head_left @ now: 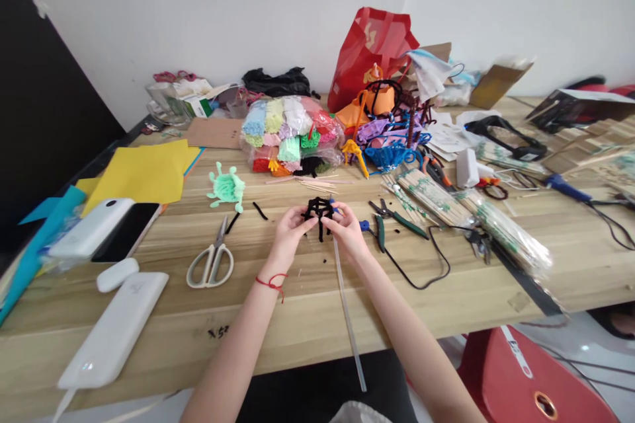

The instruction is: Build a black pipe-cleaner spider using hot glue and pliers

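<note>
Between my two hands is a small black frame of bent pipe cleaners [319, 209], raised a little over the table. My left hand [292, 223] pinches its left side, and my right hand [346, 226] grips its right side with thumb and fingers. Partly behind my right hand lies a blue glue gun [364, 225], with a long clear glue stick [350, 317] running past the table's front edge. Green-handled pliers [394, 217] lie to the right. Left of my hands are scissors [212, 262], a mint-green pipe-cleaner figure [227, 188] and black pipe-cleaner scraps [260, 211].
Bagged coloured pipe cleaners [290, 132] sit behind my hands, with a red bag [367, 53] and finished pieces [389, 125] to their right. Packs of wooden sticks [436, 198] and a black cable [421, 286] lie right. A white power bank [116, 330] and phone [126, 231] lie left.
</note>
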The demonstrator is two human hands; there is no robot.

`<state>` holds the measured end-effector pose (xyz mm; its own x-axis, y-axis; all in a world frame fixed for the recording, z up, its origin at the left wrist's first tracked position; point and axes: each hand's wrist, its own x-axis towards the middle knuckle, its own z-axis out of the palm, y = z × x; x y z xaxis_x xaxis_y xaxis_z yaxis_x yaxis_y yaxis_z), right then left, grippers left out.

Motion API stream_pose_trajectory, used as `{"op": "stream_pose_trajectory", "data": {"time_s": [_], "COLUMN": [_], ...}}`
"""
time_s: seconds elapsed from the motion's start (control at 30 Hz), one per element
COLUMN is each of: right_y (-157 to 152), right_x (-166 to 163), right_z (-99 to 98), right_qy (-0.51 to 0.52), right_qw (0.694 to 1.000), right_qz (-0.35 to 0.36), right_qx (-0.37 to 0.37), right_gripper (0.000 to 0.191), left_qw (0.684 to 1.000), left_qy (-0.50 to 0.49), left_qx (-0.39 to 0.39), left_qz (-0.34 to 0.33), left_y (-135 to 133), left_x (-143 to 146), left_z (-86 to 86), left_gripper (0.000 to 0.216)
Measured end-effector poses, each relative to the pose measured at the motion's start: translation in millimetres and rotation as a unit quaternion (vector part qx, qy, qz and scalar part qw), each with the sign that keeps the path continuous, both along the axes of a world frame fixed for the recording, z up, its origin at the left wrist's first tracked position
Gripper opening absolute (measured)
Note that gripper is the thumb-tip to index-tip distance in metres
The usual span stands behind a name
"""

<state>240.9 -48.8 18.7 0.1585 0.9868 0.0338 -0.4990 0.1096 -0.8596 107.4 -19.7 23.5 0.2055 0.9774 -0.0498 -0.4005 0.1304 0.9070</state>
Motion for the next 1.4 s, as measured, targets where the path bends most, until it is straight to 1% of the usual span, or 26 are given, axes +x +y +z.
{"op": "stream_pose_trajectory", "data": {"time_s": [0.17, 0.33, 0.47, 0.8, 1.07, 1.27, 1.4], "right_y": [1, 2, 2, 2, 1, 0, -2], "right_x": [1, 0, 0, 1, 2, 1, 2], "right_z": [-1.0, -1.8, -1.9, -2.2, -1.1, 2.9, 8.6], "right_qy": [-0.030, -0.043, -0.034, -0.030, -0.015, -0.028, -0.069], "right_qw": [0.999, 0.998, 0.999, 0.999, 1.000, 0.999, 0.997], "right_qz": [-0.003, -0.020, -0.018, -0.011, -0.012, -0.016, -0.029], "right_qx": [0.016, 0.028, 0.028, 0.020, 0.008, -0.007, -0.001], "right_gripper": [0.052, 0.053, 0.051, 0.049, 0.045, 0.047, 0.043], "left_qw": [0.998, 0.997, 0.997, 0.998, 0.999, 0.999, 0.997], "left_qy": [-0.054, -0.076, -0.072, -0.065, -0.037, -0.039, -0.070], "left_qx": [-0.016, -0.022, -0.024, -0.022, -0.010, -0.013, -0.023], "left_qz": [0.007, 0.021, 0.026, 0.002, -0.005, -0.018, -0.010], "left_y": [-1, -1, 0, 0, -3, -3, -2], "left_x": [6, 9, 9, 7, 7, 5, 5], "left_z": [-5.3, -8.8, -10.7, -11.3, -5.8, -4.8, -2.5], "left_gripper": [0.039, 0.038, 0.039, 0.041, 0.043, 0.046, 0.043]}}
